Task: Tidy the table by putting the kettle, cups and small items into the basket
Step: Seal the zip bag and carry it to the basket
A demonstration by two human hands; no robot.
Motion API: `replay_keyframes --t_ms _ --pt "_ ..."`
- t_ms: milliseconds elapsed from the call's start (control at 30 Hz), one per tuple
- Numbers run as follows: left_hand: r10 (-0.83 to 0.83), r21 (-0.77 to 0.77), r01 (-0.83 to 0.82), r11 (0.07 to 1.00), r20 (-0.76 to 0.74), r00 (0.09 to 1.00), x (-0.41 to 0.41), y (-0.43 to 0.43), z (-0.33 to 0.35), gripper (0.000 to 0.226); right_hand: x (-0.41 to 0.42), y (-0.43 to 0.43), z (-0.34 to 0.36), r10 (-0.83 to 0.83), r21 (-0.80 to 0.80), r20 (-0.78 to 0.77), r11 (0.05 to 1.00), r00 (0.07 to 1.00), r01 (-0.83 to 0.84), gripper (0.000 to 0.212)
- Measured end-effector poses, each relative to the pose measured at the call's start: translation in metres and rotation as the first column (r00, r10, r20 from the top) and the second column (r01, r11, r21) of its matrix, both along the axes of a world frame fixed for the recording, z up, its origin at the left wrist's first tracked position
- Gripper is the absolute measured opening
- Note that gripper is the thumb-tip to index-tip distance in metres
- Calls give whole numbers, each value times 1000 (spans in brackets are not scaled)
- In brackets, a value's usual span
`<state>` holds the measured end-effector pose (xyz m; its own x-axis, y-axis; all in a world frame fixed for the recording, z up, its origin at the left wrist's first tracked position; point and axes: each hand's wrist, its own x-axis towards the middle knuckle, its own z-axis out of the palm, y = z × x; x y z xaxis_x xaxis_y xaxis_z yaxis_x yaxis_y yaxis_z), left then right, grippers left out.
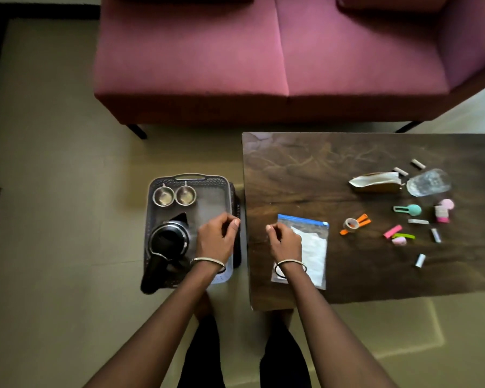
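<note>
Two cups (pixel 163 196) and the kettle (pixel 167 242) sat in the basket (pixel 202 179). Left hand (pixel 214 238) hovered over it, loosely curled, empty. Right of the basket lay the bag (pixel 314 247), lengthwise away, under the curled right hand (pixel 284 242), grip unclear.

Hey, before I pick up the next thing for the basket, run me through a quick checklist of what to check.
1. Kettle in basket: ok.
2. Both cups in basket: ok, side by side beyond the kettle.
3. Room left in basket: ok, bare floor beside the cups.
4. Left hand free: ok, nothing visible in it, over the basket.
5. Right hand grip on zip bag: cannot tell, fingers curled over it.
6. Table cleared: not ok, orange clip and other small items lie on it.
</note>
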<state>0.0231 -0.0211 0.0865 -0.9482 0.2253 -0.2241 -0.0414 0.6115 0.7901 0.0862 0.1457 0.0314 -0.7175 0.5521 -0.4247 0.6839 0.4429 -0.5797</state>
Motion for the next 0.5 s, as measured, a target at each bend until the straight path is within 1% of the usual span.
replay_keyframes --t_ms 133,267,400,500 --pt "26 -50 -21 999 98 995 43 48 -19 13 50 60 -5 -61 -48 15 997 998 61 25" --pt "106 -91 -90 992 193 975 76 94 -34 12 93 126 -9 -85 -81 53 993 995 89 21" --pt "193 -150 -164 975 207 959 104 140 -43 11 124 188 -11 -126 -80 92 988 988 134 21" --pt "236 -163 -201 966 236 943 118 169 -45 10 135 219 -14 -163 -100 126 979 978 176 18"
